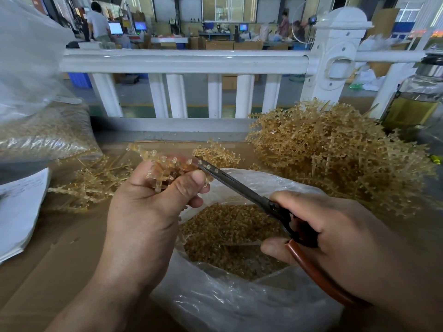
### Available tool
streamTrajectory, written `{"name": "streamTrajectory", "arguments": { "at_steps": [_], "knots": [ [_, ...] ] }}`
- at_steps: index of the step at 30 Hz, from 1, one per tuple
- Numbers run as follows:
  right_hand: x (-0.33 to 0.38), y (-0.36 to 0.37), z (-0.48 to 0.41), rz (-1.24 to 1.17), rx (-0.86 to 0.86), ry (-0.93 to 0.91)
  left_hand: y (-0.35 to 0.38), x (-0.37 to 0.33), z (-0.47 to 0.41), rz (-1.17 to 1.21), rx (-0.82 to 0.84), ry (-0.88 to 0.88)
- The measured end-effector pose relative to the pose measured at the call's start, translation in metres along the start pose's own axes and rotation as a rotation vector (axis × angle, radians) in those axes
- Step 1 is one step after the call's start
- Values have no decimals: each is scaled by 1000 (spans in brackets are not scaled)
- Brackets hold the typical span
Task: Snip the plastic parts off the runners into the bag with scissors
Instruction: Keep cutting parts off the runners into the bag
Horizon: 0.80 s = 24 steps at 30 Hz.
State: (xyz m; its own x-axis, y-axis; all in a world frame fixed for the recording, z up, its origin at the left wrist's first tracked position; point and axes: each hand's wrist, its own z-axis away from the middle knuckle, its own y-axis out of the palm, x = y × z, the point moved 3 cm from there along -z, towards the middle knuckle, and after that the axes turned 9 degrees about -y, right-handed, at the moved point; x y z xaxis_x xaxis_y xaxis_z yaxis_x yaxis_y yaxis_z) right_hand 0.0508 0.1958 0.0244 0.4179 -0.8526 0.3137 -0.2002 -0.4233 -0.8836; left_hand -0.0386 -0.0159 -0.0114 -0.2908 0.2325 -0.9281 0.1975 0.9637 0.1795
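Down here closest to me, clear plastic bag gaping open on the brown cardboard surface, with a bed of snipped amber parts inside. Left hand up above its rim, fingers and thumb curled round a runner, a row of small parts sticking up along the top. Right hand wrapped round the reddish-brown handles of the scissors, dark blades close together and angled up to the left, tip right at the runner's end just beside my left fingers.

Out to the right on the surface, a big tangled heap of runners, well apart from the bag. To the left, a thinner scatter of loose runners, then a stack of papers at the edge. Far left, another large bag stuffed with amber pieces.

Behind it all a white railing with a thick post, and a glass bottle of yellowish liquid at the right edge. Beyond the rail, a workshop floor: lit computer screens, cardboard boxes, a standing fan, a person in a white shirt at a bench.
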Motion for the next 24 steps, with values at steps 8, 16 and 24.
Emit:
{"name": "streamTrajectory", "arguments": {
  "at_steps": [8,16,24],
  "knots": [
    [-2,5,2,-4,-52,-28,4,-4,5,-41,-66,38],
    [-4,5,0,-50,-24,-29,3,-2,4,-41,-45,63],
    [-3,4,0,-52,-26,-24,2,-2,2,-10,-28,38]
  ]
}}
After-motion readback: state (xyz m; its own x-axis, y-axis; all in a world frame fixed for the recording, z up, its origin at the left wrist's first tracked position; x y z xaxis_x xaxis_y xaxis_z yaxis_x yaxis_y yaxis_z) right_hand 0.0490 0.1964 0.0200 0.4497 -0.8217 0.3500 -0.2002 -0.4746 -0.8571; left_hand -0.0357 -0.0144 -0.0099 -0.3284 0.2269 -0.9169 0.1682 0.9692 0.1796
